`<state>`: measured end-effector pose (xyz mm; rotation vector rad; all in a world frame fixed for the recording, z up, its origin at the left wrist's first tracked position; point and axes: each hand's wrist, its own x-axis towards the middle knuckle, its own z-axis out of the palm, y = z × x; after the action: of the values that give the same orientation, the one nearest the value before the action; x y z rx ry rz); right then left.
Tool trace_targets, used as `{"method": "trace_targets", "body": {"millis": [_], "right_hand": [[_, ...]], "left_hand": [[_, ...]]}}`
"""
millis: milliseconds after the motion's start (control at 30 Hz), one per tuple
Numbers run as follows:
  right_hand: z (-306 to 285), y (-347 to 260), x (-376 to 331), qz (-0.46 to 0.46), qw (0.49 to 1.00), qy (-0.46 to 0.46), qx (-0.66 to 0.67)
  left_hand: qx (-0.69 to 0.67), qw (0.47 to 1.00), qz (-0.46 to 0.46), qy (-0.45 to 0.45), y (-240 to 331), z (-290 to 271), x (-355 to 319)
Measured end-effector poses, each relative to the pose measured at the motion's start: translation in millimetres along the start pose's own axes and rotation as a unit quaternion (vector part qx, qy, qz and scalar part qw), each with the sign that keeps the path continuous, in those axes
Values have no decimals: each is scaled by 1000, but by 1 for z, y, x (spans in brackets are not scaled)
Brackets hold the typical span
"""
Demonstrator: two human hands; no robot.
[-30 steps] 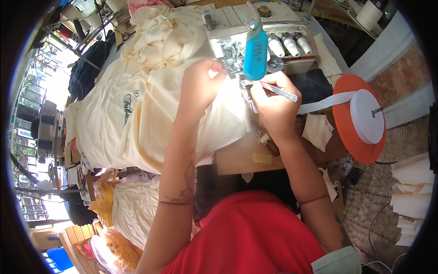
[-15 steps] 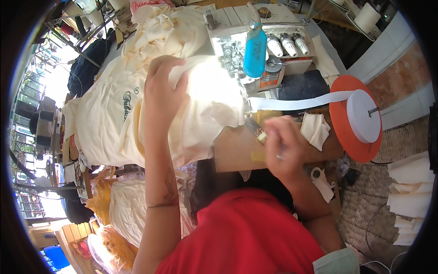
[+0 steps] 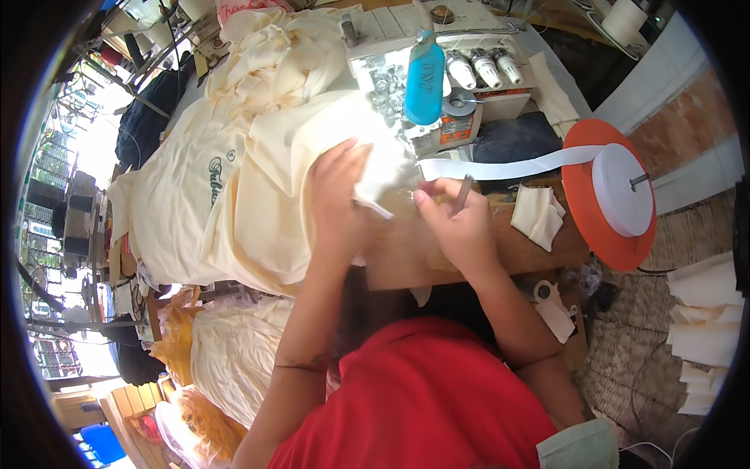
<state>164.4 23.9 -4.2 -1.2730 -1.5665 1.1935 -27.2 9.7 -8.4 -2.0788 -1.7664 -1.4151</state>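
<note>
A cream cloth garment (image 3: 266,203) with dark lettering is spread over the work table. My left hand (image 3: 340,199) is on its right part, fingers bent against a fold, apparently gripping it; the fingertips are partly blurred. To the right, my right hand (image 3: 462,234) is closed, thumb and forefinger together near the garment's edge. A slim dark metal tool (image 3: 463,194) sticks up from its fingers; its kind is unclear. Just beyond them, a white tape (image 3: 516,166) runs from its roll (image 3: 623,190) to the sewing machine (image 3: 387,86), whose needle area is washed out by glare.
An orange disc (image 3: 578,203) backs the tape roll. A blue bottle-shaped piece (image 3: 424,82) hangs before the machine. A folded cream scrap (image 3: 537,217) lies at the table's right. More cream cloth (image 3: 285,59) is heaped behind, and some (image 3: 234,352) sits below at left.
My left hand has moved right and down onto the cloth, whose near right edge is now folded back. My right hand has moved up and left to the garment's edge with the metal tool.
</note>
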Motion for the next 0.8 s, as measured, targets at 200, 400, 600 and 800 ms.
{"method": "trace_targets", "body": {"millis": [200,400,600,800], "right_hand": [[24,19,24,-151,979,127,-43],[17,4,9,69,971,-107,202],[0,18,12,124,938,-99,308],[7,12,5,84,965,-124,214]], "left_hand": [[-85,995,-54,-4,11,-15,20],[-112,986,-118,-42,-21,-21,39],[-87,993,31,-78,-7,-26,23],[-56,996,30,-61,13,-9,3]]}}
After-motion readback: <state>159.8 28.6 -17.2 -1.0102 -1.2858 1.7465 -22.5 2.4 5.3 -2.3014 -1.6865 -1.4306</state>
